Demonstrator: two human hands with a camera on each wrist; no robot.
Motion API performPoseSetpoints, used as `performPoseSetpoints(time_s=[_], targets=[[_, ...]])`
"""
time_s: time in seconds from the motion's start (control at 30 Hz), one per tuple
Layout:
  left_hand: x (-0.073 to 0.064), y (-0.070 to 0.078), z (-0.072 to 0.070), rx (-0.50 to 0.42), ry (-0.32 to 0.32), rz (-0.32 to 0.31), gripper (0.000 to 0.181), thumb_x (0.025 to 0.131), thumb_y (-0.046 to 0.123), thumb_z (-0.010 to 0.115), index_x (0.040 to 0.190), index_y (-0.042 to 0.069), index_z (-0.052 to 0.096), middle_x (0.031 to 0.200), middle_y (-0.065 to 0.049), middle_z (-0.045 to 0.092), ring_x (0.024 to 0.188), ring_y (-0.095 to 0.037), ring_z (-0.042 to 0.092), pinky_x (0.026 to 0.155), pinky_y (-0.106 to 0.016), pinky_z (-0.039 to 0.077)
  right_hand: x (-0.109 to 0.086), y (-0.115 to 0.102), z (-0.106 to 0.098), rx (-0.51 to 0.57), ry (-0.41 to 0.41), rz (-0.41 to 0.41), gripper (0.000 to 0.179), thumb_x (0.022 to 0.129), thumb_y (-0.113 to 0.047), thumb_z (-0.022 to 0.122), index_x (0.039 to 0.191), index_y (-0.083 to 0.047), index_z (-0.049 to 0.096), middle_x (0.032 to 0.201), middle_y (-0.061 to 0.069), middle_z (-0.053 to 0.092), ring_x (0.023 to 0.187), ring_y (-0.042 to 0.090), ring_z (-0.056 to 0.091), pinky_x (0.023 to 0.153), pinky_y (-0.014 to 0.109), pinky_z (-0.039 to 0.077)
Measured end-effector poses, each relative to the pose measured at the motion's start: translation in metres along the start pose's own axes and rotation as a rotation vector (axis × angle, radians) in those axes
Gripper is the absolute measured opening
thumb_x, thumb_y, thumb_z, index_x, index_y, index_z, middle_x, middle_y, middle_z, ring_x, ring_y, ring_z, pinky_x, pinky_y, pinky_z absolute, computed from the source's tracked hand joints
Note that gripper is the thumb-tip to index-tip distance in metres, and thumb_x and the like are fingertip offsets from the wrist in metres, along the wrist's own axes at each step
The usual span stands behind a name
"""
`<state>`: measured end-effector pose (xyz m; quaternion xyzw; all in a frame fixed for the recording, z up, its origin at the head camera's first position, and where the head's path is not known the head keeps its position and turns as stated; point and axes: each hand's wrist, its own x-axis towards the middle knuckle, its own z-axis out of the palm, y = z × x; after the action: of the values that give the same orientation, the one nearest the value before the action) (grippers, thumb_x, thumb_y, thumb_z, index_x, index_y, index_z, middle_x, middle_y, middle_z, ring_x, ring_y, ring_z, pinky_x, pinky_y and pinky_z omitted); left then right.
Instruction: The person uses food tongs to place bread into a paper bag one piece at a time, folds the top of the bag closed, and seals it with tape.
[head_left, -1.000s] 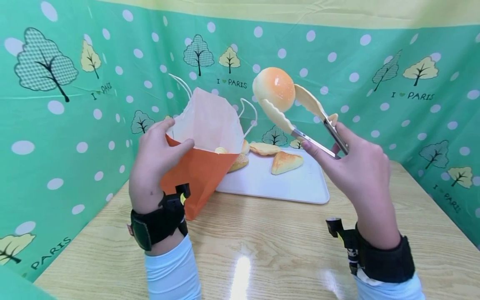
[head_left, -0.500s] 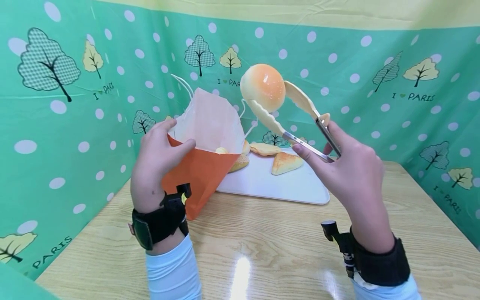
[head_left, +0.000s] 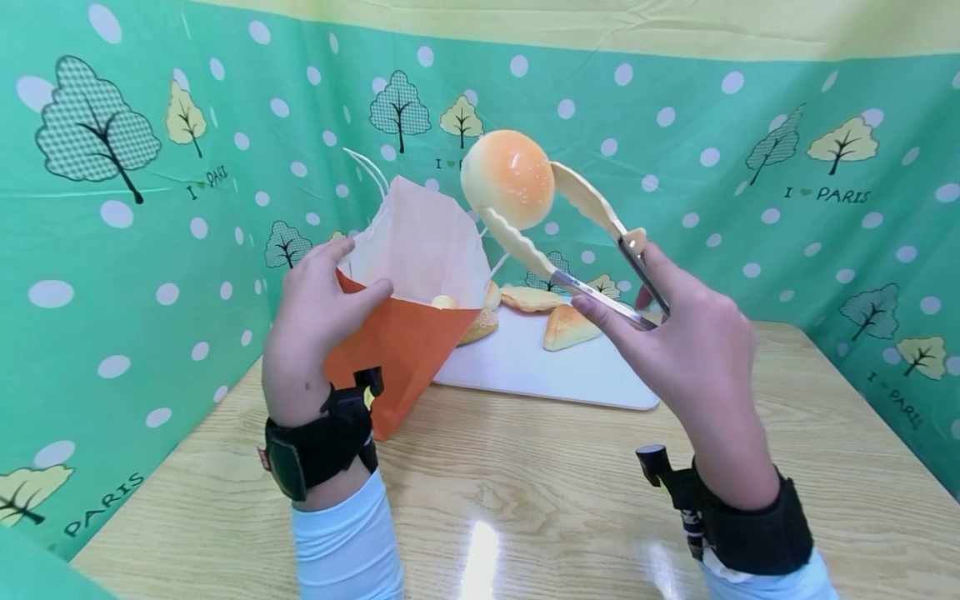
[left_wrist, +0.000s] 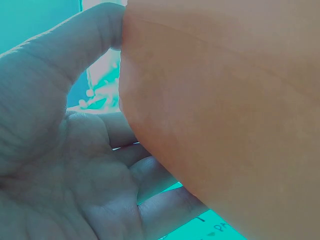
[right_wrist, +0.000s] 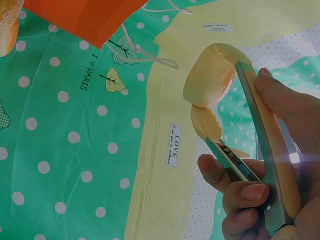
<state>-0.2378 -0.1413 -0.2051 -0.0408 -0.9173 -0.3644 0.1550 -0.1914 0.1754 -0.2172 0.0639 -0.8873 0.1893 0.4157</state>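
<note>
My left hand (head_left: 311,317) grips the rim of an orange paper bag (head_left: 401,354) with a white inside and white cord handles, its thumb over the near edge. The left wrist view shows the thumb at the bag's edge and the fingers behind the paper. In my right hand (head_left: 701,342) are tongs (head_left: 521,248) with cream scalloped tips and metal arms. Between the tips sits a round glossy bun (head_left: 510,177), orange-brown on top, raised beside the bag's mouth. The right wrist view shows the bun (right_wrist: 210,77) pinched, thumb and fingers on opposite tong arms.
A white tray (head_left: 551,379) lies behind the bag on the wooden table (head_left: 517,475). On it are a triangular bread (head_left: 567,328), a flat oval bread (head_left: 529,298) and a seeded bread (head_left: 482,327), partly hidden by the bag. A patterned green curtain (head_left: 675,125) surrounds the table.
My right hand has moved left with the tongs and bun, bringing the bun closer to the bag's mouth. My left hand and the bag have barely shifted.
</note>
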Motion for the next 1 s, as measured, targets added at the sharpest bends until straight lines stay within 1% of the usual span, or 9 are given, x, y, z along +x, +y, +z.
performPoseSetpoints(time_s=[0.1,0.23,0.47,0.57,0.77,1.0], targets=[[0.0,0.0,0.0,-0.002,-0.001,-0.001,0.072,0.086,0.036,0.059,0.144,0.003,0.031,0.152,-0.012,0.023,0.139,-0.033,0.019,0.103,-0.054,0.032,-0.001,-0.001,0.003,0.003,0.013,-0.029,0.075,0.068,-0.065,0.068,0.131,-0.027,0.054,0.073,-0.008,0.057,0.047,0.015,0.036,0.038,0.033,0.022],[0.0,-0.001,0.0,-0.006,-0.005,-0.002,0.073,0.086,0.036,0.059,0.144,0.002,0.03,0.152,-0.011,0.022,0.14,-0.032,0.018,0.103,-0.053,0.032,-0.002,-0.004,0.009,0.0,0.031,-0.081,0.08,0.066,-0.063,0.071,0.132,-0.023,0.054,0.072,-0.007,0.056,0.046,0.013,0.033,0.038,0.031,0.02],[0.001,-0.002,0.0,-0.002,-0.006,0.001,0.074,0.086,0.038,0.059,0.144,0.003,0.03,0.152,-0.011,0.022,0.14,-0.033,0.017,0.103,-0.054,0.031,-0.005,-0.01,0.021,-0.001,0.036,-0.15,0.077,0.066,-0.063,0.071,0.132,-0.025,0.054,0.073,-0.006,0.054,0.046,0.009,0.033,0.037,0.03,0.019],[0.001,-0.003,0.001,-0.006,-0.001,-0.004,0.075,0.086,0.041,0.058,0.146,0.006,0.028,0.152,-0.011,0.023,0.137,-0.034,0.021,0.101,-0.055,0.033,-0.006,-0.012,0.026,-0.014,0.018,-0.156,0.078,0.067,-0.065,0.068,0.132,-0.025,0.053,0.074,-0.007,0.052,0.045,0.01,0.032,0.037,0.03,0.019],[-0.001,-0.004,0.001,-0.014,0.001,-0.028,0.078,0.086,0.045,0.057,0.148,0.012,0.024,0.15,-0.013,0.026,0.128,-0.035,0.03,0.095,-0.057,0.039,-0.01,-0.015,0.035,-0.036,-0.033,-0.136,0.083,0.066,-0.071,0.064,0.134,-0.026,0.051,0.074,-0.009,0.053,0.044,0.011,0.034,0.037,0.029,0.022],[0.0,-0.005,0.0,-0.006,-0.008,-0.036,0.078,0.087,0.046,0.056,0.148,0.012,0.022,0.151,-0.013,0.025,0.13,-0.036,0.028,0.095,-0.058,0.038,-0.01,-0.016,0.042,-0.05,-0.045,-0.167,0.078,0.066,-0.072,0.063,0.131,-0.029,0.053,0.072,-0.008,0.053,0.045,0.009,0.034,0.036,0.029,0.022]])
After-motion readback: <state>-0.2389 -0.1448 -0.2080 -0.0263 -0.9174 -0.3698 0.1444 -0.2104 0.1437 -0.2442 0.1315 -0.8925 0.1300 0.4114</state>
